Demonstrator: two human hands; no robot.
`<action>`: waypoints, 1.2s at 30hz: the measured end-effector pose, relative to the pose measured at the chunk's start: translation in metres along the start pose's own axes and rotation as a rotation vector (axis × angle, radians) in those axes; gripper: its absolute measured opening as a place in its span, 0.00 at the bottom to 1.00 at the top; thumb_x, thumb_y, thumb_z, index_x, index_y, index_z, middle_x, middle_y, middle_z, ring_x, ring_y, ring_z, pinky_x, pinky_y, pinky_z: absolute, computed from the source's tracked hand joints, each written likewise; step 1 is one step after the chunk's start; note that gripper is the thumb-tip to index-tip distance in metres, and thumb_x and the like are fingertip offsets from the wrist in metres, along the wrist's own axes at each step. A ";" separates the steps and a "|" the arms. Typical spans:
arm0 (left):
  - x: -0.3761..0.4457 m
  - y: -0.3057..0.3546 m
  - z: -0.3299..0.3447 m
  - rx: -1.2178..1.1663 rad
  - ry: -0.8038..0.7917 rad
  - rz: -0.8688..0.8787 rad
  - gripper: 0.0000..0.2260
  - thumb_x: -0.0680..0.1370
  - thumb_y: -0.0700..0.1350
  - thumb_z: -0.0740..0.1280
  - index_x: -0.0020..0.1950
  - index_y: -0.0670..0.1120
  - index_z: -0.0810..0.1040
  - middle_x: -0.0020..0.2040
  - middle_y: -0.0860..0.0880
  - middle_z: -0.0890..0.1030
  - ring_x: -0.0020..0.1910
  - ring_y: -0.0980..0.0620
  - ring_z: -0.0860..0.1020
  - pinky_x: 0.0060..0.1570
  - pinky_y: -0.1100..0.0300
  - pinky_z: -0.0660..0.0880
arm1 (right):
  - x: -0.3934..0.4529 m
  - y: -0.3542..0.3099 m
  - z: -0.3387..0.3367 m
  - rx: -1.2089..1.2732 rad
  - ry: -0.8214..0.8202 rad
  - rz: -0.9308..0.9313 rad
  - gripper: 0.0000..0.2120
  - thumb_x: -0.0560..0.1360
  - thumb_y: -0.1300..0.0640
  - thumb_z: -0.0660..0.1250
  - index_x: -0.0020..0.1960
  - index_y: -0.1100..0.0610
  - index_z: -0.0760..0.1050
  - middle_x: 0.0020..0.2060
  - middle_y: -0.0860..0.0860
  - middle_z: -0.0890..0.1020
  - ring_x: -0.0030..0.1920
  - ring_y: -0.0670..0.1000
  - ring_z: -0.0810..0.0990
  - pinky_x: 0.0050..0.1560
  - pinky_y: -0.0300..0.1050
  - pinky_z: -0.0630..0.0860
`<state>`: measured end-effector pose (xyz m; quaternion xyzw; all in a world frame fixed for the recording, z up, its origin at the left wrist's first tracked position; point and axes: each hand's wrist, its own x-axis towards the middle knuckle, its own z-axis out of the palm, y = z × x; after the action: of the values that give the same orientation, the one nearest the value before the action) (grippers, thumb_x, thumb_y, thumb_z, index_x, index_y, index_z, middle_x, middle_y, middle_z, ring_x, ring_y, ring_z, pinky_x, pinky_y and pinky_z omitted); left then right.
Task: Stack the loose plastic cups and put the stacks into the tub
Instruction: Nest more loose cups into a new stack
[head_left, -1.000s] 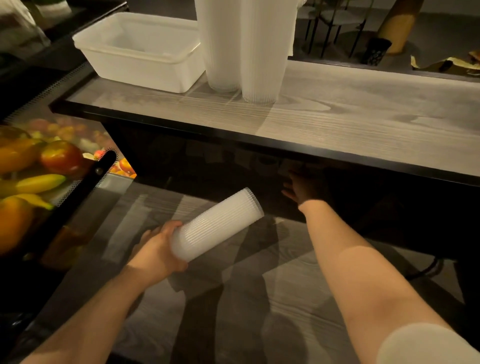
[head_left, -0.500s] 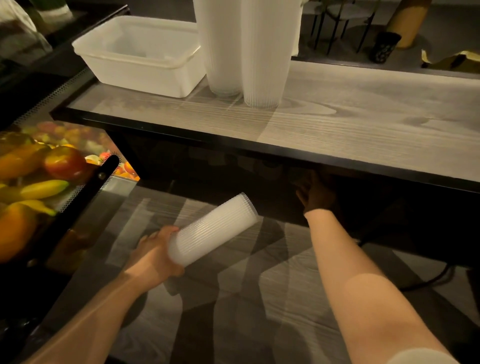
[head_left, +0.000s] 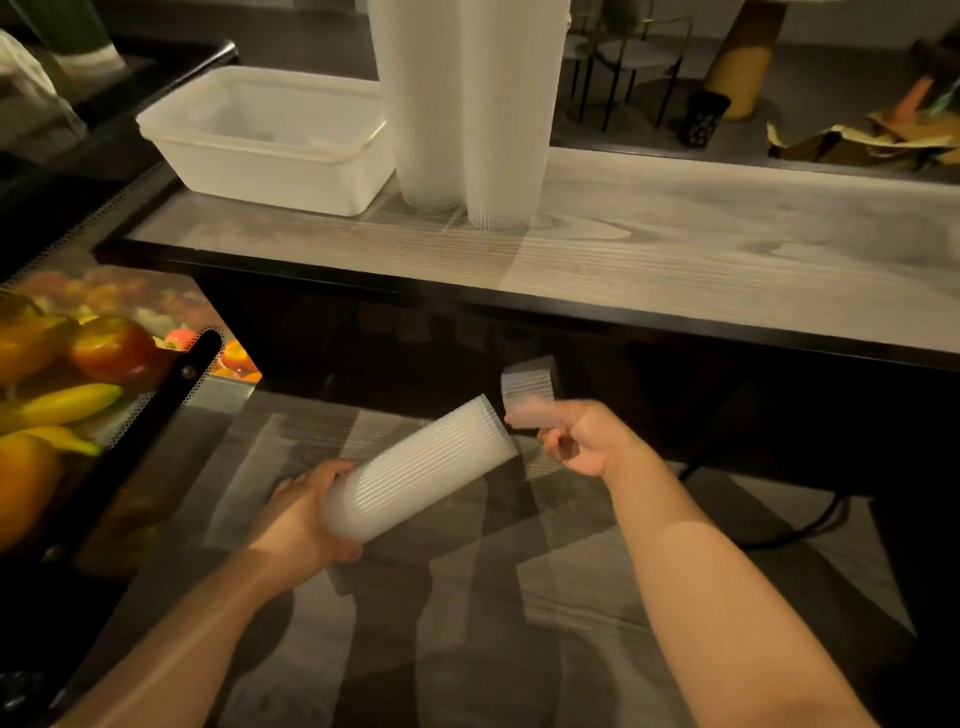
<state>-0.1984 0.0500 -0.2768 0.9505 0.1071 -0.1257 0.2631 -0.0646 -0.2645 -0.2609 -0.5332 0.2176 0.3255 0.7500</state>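
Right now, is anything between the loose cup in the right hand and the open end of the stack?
Nothing: in the head view only a short bare gap, floor behind it, separates the cup from the stack.

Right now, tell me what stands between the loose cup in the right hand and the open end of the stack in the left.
Nothing visible does. The right hand pinches the loose cup just beyond the open mouth of the stack gripped by the left hand; only bare air separates them.
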 end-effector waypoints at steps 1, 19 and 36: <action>-0.001 -0.001 -0.004 0.003 0.001 0.013 0.45 0.59 0.47 0.82 0.73 0.53 0.65 0.60 0.52 0.74 0.60 0.48 0.72 0.55 0.53 0.73 | -0.002 0.001 0.000 -0.056 -0.034 0.007 0.14 0.77 0.65 0.66 0.62 0.65 0.77 0.48 0.58 0.80 0.26 0.43 0.71 0.21 0.30 0.68; -0.017 -0.028 -0.054 -0.001 -0.048 0.108 0.39 0.60 0.47 0.80 0.68 0.58 0.67 0.53 0.56 0.72 0.53 0.52 0.73 0.50 0.55 0.75 | -0.016 0.029 0.072 -0.534 -0.166 0.124 0.14 0.77 0.63 0.66 0.62 0.57 0.77 0.33 0.49 0.75 0.27 0.42 0.65 0.22 0.32 0.63; 0.043 -0.085 -0.066 -0.129 0.008 -0.048 0.43 0.64 0.41 0.80 0.74 0.55 0.63 0.57 0.49 0.73 0.52 0.50 0.72 0.42 0.61 0.72 | 0.085 -0.014 0.095 -1.349 0.524 -0.247 0.18 0.82 0.51 0.57 0.70 0.53 0.70 0.69 0.57 0.72 0.68 0.59 0.70 0.69 0.54 0.67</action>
<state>-0.1681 0.1623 -0.2748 0.9293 0.1389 -0.1210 0.3202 0.0023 -0.1563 -0.2772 -0.9598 0.0805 0.1635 0.2134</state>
